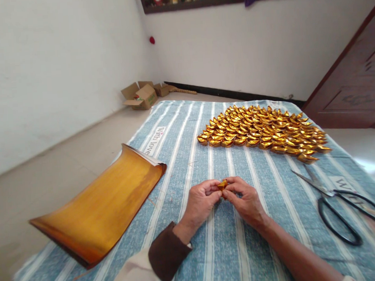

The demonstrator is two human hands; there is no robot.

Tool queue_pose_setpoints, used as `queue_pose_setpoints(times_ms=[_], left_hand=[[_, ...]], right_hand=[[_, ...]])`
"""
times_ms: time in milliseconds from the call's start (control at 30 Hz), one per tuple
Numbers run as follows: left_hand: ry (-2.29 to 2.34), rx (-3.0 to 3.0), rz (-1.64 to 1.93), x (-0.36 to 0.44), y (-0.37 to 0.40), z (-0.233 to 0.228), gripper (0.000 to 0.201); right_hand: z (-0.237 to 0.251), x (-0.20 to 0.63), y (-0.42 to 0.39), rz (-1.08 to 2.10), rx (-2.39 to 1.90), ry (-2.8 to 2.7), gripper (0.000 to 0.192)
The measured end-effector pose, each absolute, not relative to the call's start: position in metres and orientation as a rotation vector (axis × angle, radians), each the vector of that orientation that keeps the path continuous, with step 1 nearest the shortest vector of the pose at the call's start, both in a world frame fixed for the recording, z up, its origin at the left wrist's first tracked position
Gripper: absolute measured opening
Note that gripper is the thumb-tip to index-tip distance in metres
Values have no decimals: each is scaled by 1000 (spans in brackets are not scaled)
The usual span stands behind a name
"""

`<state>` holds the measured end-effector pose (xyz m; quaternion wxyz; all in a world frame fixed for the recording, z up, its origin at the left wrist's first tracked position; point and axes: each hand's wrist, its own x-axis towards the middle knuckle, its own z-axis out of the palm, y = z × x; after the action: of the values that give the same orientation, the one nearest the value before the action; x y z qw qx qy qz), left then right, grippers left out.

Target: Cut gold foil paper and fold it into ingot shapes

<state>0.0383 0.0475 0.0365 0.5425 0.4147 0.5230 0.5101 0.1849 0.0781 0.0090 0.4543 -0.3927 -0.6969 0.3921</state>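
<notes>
Between my fingertips, above the middle of the striped cloth (188,157), is a small gold foil paper ingot (222,185). My left hand (201,201) pinches its left side with thumb and fingers. On the other side, my right hand (245,199) grips it the same way, both thumbs at its near edge. Much of the ingot is hidden by the fingers. Beyond my hands, to the right, many finished-looking gold foil ingots (259,129) sit packed in rows. A stack of gold foil sheets (105,200) lies to the left, its edges curling up.
Black-handled scissors (329,193) lie partly open on the right, blades pointing away to the left. Cardboard boxes (145,96) stand on the floor past the far left corner. A reddish wooden door (356,92) is at the right.
</notes>
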Motion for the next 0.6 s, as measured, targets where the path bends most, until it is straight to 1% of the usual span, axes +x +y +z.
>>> queue_pose_setpoints(times_ms=[300, 500, 600], left_hand=[[1276, 863, 1242, 40, 48, 37, 30], [1299, 882, 1280, 41, 48, 38, 12], [1282, 856, 1292, 42, 48, 37, 9]], right_hand=[[13, 183, 78, 1003, -965, -1627, 14], [14, 183, 78, 1013, -967, -1603, 14], [12, 183, 78, 1008, -971, -1610, 14]])
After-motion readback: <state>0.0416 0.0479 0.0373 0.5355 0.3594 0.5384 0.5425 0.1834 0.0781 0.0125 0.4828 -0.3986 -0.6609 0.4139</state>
